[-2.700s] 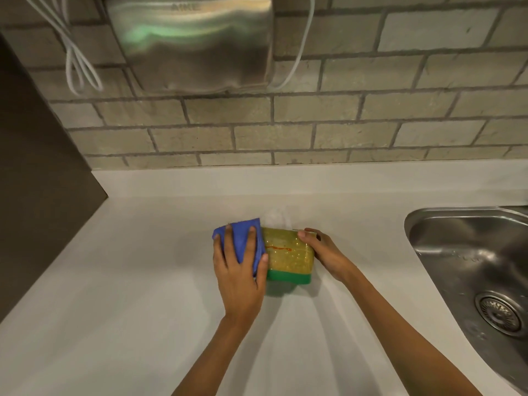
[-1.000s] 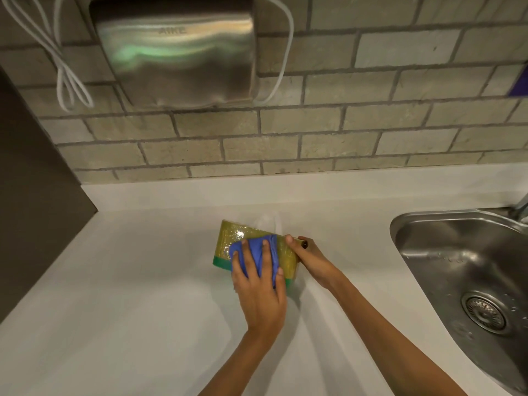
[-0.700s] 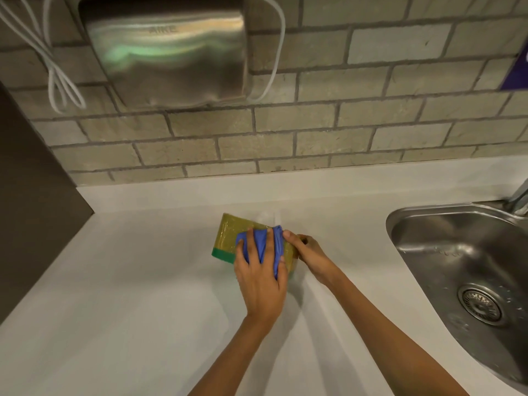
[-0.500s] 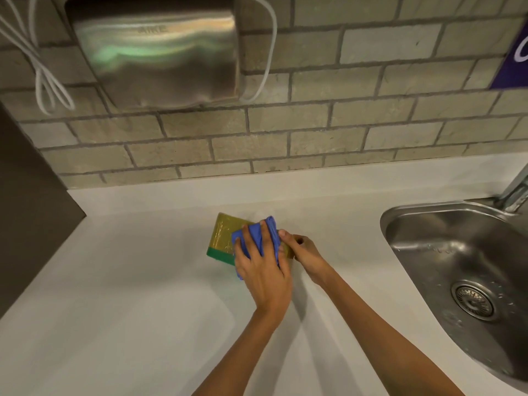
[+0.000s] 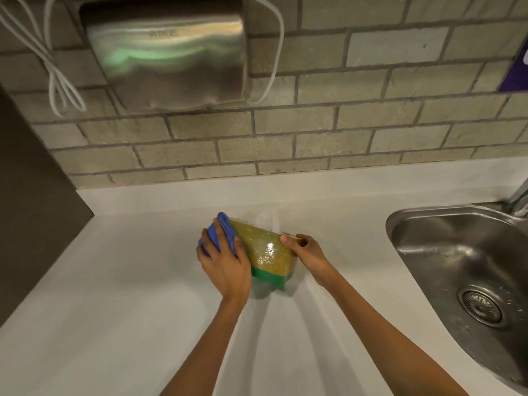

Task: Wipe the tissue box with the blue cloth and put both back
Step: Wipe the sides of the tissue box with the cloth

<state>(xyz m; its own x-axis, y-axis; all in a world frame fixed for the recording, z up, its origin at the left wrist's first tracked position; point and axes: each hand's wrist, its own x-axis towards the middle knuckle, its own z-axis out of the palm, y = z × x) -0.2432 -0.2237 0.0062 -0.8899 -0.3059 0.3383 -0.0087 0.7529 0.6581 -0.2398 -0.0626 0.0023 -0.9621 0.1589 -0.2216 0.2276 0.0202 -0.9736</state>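
Observation:
The tissue box (image 5: 265, 250) is yellow-green with a glossy wrap and a green band along its near bottom edge; it sits on the white counter (image 5: 114, 295). A white tissue (image 5: 264, 218) pokes up behind it. My left hand (image 5: 224, 261) presses the folded blue cloth (image 5: 220, 234) against the box's left end. My right hand (image 5: 307, 252) grips the box's right end, thumb on the top edge. The cloth hides the left end of the box.
A steel sink (image 5: 468, 270) with a drain lies at the right, its tap (image 5: 518, 201) at the frame edge. A steel hand dryer (image 5: 168, 52) and white cables (image 5: 57, 75) hang on the brick wall. A dark panel (image 5: 31, 190) bounds the left.
My left hand has slid the blue cloth from the box's right part across to its left end. My right hand has kept its hold on the right end.

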